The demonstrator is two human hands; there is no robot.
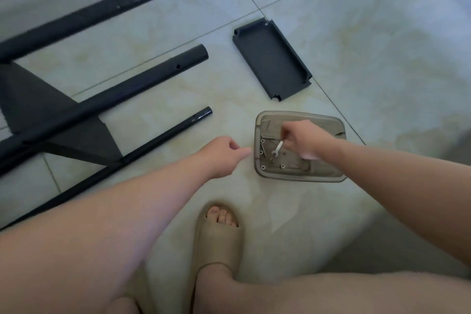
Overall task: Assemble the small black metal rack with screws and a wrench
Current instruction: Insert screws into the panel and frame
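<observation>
A translucent grey plastic tray [331, 178] lies on the tiled floor with several screws [262, 153], nuts [272, 160] and a small silver wrench [277, 149] in it. My right hand [303, 139] reaches into the tray, fingers curled down and pinching the upper end of the wrench. My left hand [224, 154] hovers just left of the tray's edge, fingers loosely curled, holding nothing. The partly built black rack frame [66, 120], with three tubes and a flat plate, lies at the left. A loose small black metal shelf tray [271, 58] lies above the plastic tray.
My foot in a beige slipper [216, 237] rests on the floor below the plastic tray. My knees fill the bottom of the view. Pale tiles stretch to the right and top.
</observation>
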